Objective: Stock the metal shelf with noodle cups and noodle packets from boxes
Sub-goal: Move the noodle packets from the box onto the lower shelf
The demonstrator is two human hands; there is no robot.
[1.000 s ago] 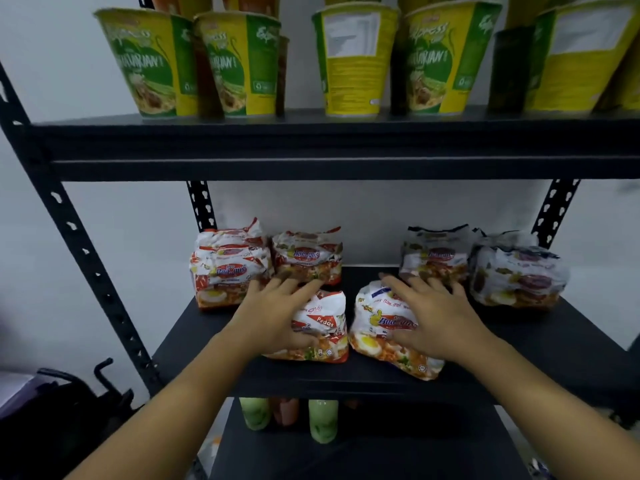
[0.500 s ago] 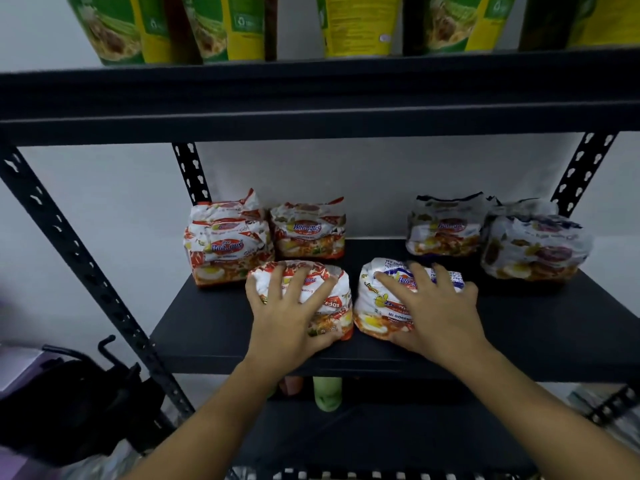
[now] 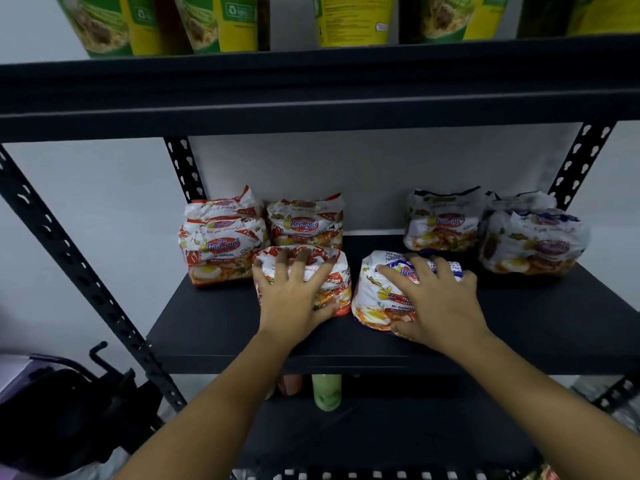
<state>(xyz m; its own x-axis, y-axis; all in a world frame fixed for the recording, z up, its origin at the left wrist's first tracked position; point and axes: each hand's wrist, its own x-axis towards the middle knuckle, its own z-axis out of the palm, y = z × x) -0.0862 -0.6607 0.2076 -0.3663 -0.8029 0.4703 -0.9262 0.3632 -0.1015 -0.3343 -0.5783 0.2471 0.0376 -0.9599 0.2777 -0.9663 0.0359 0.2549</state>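
matt black painted-metal shelf board [image 3: 214,327], smooth, dull sheen along front lip | perforated black metal uprights [image 3: 66,259], matt | red-and-white noodle packets [image 3: 221,244] of thin plastic film, glossy, crinkled | blue-and-white noodle packet [image 3: 377,299], same glossy creased film | green-and-yellow noodle cups [image 3: 349,19], smooth, lightly glossy print | white back wall [image 3: 363,174], matt, plain

head | forward, slightly down — close on middle shelf [image 3: 214,327] | single view
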